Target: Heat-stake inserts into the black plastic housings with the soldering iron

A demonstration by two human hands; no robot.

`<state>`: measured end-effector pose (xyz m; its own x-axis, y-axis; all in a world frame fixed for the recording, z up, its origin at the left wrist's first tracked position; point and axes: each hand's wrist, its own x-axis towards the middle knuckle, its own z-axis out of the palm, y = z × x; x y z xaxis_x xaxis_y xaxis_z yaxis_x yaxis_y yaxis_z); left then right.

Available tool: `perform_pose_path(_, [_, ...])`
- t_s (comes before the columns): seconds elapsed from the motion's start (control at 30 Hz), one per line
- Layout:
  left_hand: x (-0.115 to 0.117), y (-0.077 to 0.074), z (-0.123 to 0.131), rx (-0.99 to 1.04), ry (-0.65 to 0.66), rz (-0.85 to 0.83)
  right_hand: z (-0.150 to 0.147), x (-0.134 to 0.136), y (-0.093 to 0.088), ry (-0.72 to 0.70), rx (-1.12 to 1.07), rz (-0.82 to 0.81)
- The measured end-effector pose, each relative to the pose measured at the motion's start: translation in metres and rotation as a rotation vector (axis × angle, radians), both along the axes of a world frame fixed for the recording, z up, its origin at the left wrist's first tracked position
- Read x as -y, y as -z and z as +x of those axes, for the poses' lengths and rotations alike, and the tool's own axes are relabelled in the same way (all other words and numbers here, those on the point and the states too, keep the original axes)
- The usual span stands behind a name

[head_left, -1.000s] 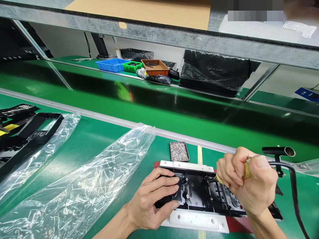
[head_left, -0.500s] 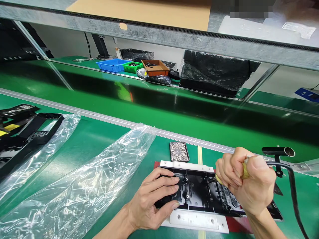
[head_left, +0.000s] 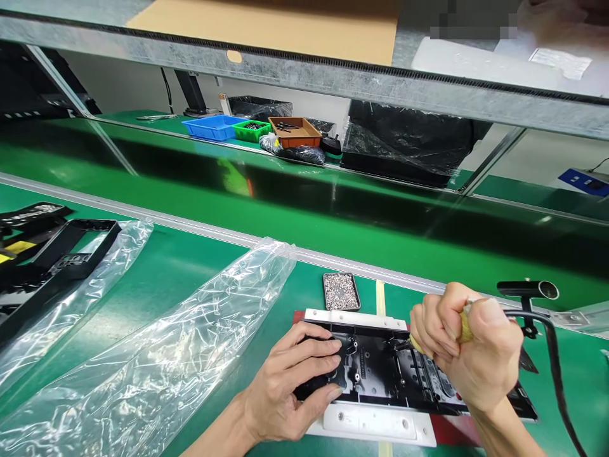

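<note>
A black plastic housing lies, inner side up, in a white fixture on the bench. My left hand grips its left end, fingers over the top and thumb at the near side. In my right hand is a soldering iron with a yellow handle, my fist wrapped round it. Its tip points down left and meets the housing near the far edge; the exact contact spot is too small to tell. Beyond the fixture sits a small black tray of tiny metal inserts.
A black tubular iron holder stands at right, near the iron's black cable. Clear plastic bags and black frames cover the left. Across a green belt are blue, green and brown bins. A metal shelf hangs overhead.
Both hands keep their holds, and the iron stays at the same place on the housing. The view has shifted very slightly.
</note>
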<state>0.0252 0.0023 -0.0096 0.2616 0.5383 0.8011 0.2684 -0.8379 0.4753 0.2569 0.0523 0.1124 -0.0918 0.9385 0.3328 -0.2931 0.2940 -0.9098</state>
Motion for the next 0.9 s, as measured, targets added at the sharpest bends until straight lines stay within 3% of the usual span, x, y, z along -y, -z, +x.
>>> perform_pose_path(0.23, [0.000,0.001,0.000,0.010,-0.008,-0.004,0.003,0.003,0.004,-0.013,-0.005,0.019])
perform_pose_path(0.47, [-0.001,0.001,0.000,0.014,-0.012,0.009,0.017,-0.002,-0.003,-0.199,0.051,-0.016])
perform_pose_path(0.6, [-0.002,-0.002,0.000,0.000,-0.015,0.017,0.025,-0.002,-0.004,-0.165,0.115,-0.037])
perform_pose_path(0.77, [-0.002,-0.003,-0.003,-0.022,-0.005,0.014,0.037,-0.002,-0.002,-0.353,0.140,-0.047])
perform_pose_path(0.9, [-0.001,-0.001,-0.004,-0.026,-0.001,0.009,0.039,-0.002,-0.013,-0.255,0.077,-0.053])
